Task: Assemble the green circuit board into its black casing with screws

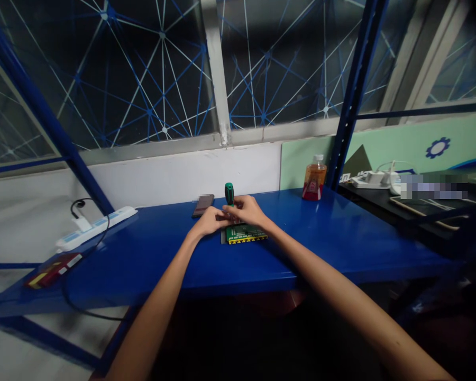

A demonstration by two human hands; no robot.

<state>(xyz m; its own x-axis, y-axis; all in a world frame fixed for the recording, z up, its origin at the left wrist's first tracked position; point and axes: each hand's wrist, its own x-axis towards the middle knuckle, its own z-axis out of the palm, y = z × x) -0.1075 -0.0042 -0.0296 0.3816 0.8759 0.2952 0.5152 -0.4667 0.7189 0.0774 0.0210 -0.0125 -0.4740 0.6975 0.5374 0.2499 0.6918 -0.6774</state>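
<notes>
A screwdriver with a green and black handle point(229, 193) stands upright over a green circuit board point(246, 232) with a yellow-and-black strip along its near edge. My right hand point(248, 210) is closed around the lower part of the handle, its wrist above the board's right side. Against it, at the board's far left, my left hand point(209, 221) has its fingers pressed together near the screwdriver's lower end. What those fingers hold, if anything, is hidden. The screwdriver's tip cannot be seen either.
On the blue table point(154, 248), a dark phone point(203, 206) lies behind my left hand. A bottle point(314, 180) stands at the back right. A white power strip point(97, 227), a cable and a red box point(53, 271) are at the left.
</notes>
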